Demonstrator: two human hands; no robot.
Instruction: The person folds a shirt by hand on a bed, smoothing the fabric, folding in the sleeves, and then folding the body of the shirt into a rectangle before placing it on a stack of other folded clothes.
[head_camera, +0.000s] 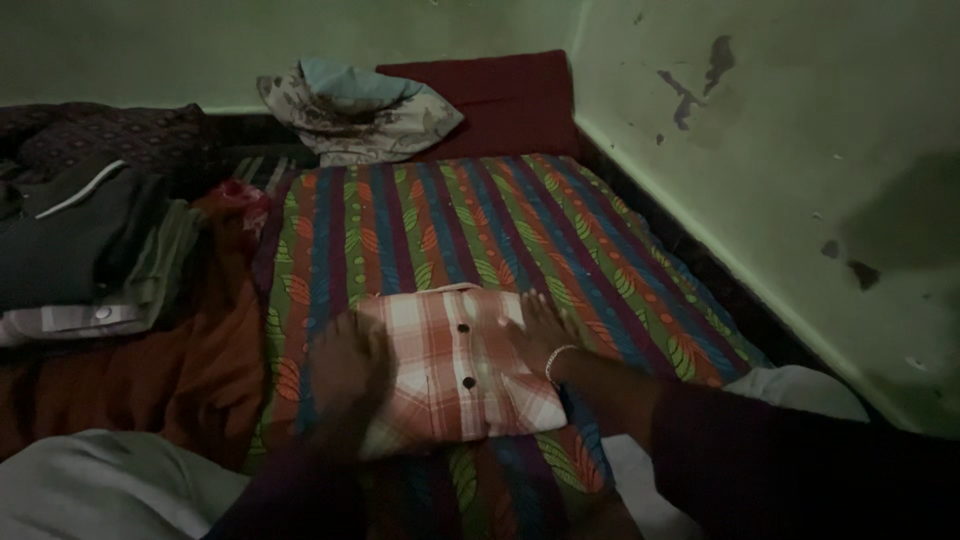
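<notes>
A folded orange-and-white checked shirt (452, 365) with dark buttons lies on a striped, leaf-patterned bedspread (450, 225). My left hand (348, 362) rests flat on the shirt's left edge, fingers spread. On the shirt's right edge my right hand (537, 332) presses down flat, with a bangle on its wrist. Both hands touch the shirt without gripping it. Dark sleeves cover my forearms.
A stack of folded dark and grey clothes (75, 250) sits at the left beside an orange cloth (180, 370). A floral pillow (355, 110) and a maroon cushion (500, 100) lie at the bed's head. A stained green wall (800, 170) borders the right.
</notes>
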